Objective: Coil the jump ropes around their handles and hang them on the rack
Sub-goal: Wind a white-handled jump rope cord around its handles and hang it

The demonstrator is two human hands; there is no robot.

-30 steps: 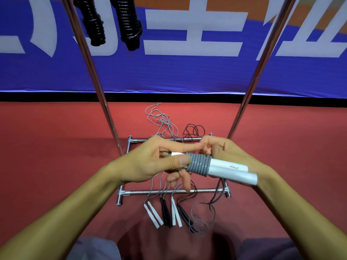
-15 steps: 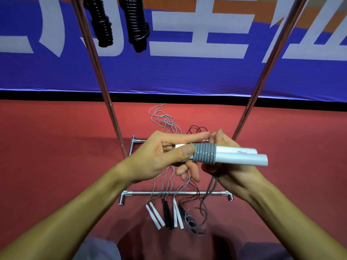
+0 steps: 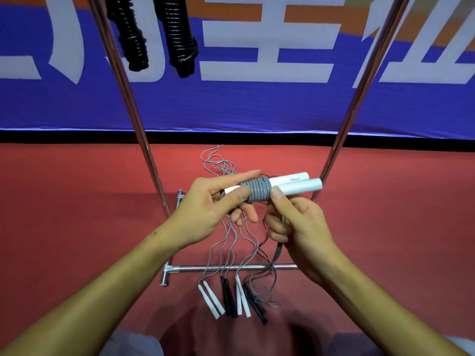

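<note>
The left hand (image 3: 205, 209) pinches two white handles (image 3: 295, 185) wrapped in grey rope (image 3: 257, 191), and the right hand (image 3: 300, 227) grips the loose rope end below them

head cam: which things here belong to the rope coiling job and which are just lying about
In the job:
left hand
right hand
white handles
grey rope
loose ropes on the floor
coiled black ropes hanging
rack

Just there:
blue banner
red floor

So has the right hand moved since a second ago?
Yes. The right hand dropped from behind the white handles to beneath them, toward the rack's base bar.
</note>
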